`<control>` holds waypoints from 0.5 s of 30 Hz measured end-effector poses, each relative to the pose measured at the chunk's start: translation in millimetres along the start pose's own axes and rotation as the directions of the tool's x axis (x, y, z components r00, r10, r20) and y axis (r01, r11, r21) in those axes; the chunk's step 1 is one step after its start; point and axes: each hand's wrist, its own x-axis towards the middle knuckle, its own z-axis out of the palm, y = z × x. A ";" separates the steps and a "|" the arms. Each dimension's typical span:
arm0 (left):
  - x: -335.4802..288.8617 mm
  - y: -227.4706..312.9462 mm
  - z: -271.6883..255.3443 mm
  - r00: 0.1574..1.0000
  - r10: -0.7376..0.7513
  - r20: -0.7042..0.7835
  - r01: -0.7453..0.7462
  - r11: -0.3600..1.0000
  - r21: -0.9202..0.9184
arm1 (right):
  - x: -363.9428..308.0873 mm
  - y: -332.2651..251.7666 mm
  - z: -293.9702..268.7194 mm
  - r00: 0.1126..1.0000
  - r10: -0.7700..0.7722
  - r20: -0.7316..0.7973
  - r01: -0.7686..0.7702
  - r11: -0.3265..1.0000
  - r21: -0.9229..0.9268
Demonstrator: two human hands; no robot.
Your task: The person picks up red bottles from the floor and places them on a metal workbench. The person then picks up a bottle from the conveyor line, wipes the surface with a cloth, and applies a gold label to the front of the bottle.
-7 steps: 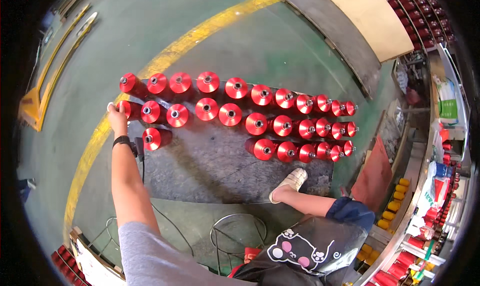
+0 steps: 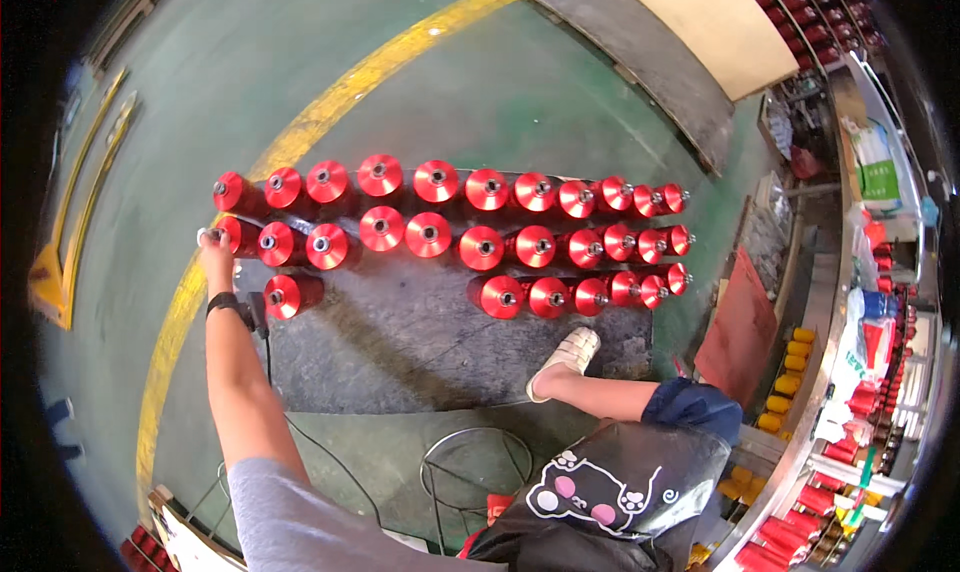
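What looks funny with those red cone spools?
One shiny red cone-shaped spool sits alone at the nearest row's left end; a wide gap separates it from its row's other spools, unlike the rows behind.

Print shows mainly along the right-hand side of the scene — hardly any of it sharp enough to read. A green-and-white package (image 2: 878,179) bears small characters on its green panel, too tiny to make out. Below it, a crumpled white plastic bag (image 2: 853,364) carries a few green letters, bent among the folds and incomplete. Across the person's black apron (image 2: 690,454) runs a cartoon animal in white outline with pink spots — a picture, not words. A painted yellow line (image 2: 358,87) curves over the green floor (image 2: 480,112).
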 end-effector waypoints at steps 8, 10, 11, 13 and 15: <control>-13.9 11.6 -29.0 0.996 0.064 -0.061 -0.061 0.997 0.050 | 30.1 -25.2 -49.3 0.910 0.115 0.397 -0.104 0.993 -0.049; -74.3 45.8 -22.6 0.996 0.087 -0.034 -0.089 0.995 -0.055 | 48.6 -26.5 -67.7 0.829 0.197 0.523 -0.146 0.980 -0.137; -100.7 69.8 -25.0 0.993 0.111 -0.029 -0.115 0.983 -0.144 | 49.4 -28.5 -73.5 0.808 0.222 0.546 -0.161 0.974 -0.158; -119.5 75.8 -37.2 0.868 0.352 -0.352 -0.425 0.891 -0.159 | 62.6 -33.7 -91.8 0.860 0.146 0.489 -0.088 0.986 -0.139; -222.6 180.8 -20.4 0.984 0.166 0.063 -0.135 0.931 -0.340 | 47.5 -33.6 -99.0 0.862 0.162 0.479 -0.104 0.984 -0.146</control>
